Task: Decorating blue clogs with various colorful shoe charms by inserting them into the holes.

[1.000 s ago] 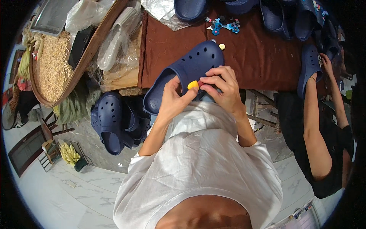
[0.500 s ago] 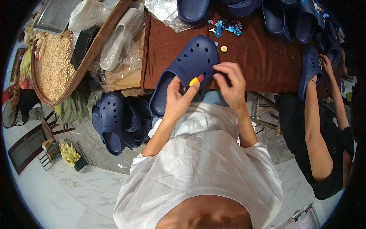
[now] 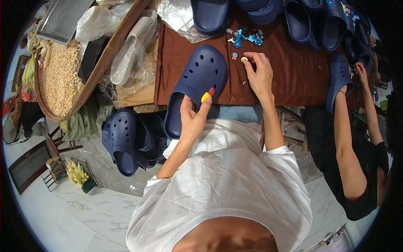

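A navy clog [image 3: 205,69] with a holed upper is held in my left hand [image 3: 192,119], whose fingers reach inside its opening while the thumb lies on the outside. Near that thumb, a yellow and dark red charm [image 3: 208,95] sits on the upper. My right hand [image 3: 260,77] pinches a small round pale-yellow charm [image 3: 244,59] between thumb and fingertips over the brown cloth [image 3: 289,80]. Beside it on the cloth lies a small round charm with pink on it [image 3: 234,55]. Farther back is a cluster of blue charms [image 3: 243,38].
More navy clogs [image 3: 210,17] line the table's far side, and others [image 3: 124,138] hang at left below it. A woven tray of grains [image 3: 61,80] and a plastic-wrapped pale clog [image 3: 130,54] are at left. On the right, a co-worker's hands handle another clog [image 3: 336,80].
My right hand has left the clog, moved up and forward, and taken hold of the round yellow charm from the cloth. The clog in my left hand has shifted slightly left and down.
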### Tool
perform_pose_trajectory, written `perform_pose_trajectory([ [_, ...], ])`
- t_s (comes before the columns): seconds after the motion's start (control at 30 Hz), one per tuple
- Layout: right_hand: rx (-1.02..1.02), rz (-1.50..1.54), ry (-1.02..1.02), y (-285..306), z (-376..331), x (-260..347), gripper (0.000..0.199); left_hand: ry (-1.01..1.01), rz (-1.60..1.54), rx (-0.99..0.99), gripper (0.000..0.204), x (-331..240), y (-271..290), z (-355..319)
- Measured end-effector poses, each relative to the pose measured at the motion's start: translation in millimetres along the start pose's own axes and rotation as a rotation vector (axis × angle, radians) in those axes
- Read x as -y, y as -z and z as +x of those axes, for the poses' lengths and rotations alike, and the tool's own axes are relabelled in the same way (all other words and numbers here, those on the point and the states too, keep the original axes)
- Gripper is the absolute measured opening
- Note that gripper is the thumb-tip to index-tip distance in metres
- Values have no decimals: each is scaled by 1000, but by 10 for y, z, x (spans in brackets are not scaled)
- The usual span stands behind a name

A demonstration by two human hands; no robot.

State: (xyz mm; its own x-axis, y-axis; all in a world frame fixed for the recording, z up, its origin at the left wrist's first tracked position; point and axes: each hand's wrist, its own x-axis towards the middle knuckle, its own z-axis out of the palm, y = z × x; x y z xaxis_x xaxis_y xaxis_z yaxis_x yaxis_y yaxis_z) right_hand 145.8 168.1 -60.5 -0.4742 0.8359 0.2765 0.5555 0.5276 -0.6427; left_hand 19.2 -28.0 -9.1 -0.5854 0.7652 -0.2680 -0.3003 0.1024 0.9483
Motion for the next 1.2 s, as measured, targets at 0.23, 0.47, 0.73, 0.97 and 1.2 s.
perform_pose_trajectory([
  [0.23,-47,19,69,-69,42,90,21,23,31,-18,44,-11,-12,32],
  [0.47,-21,-72,132,-137,90,128,19,15,80,-40,44,32,-57,82],
  [0.73,235,552,-98,205,-235,550,14,29,14,-48,39,46,-87,153],
  [0.97,338,697,-115,128,-388,636,13,34,-22,-2,33,5,-147,104],
  [1.2,441,777,-302,137,-439,590,10,-39,33,-36,29,66,-161,30],
])
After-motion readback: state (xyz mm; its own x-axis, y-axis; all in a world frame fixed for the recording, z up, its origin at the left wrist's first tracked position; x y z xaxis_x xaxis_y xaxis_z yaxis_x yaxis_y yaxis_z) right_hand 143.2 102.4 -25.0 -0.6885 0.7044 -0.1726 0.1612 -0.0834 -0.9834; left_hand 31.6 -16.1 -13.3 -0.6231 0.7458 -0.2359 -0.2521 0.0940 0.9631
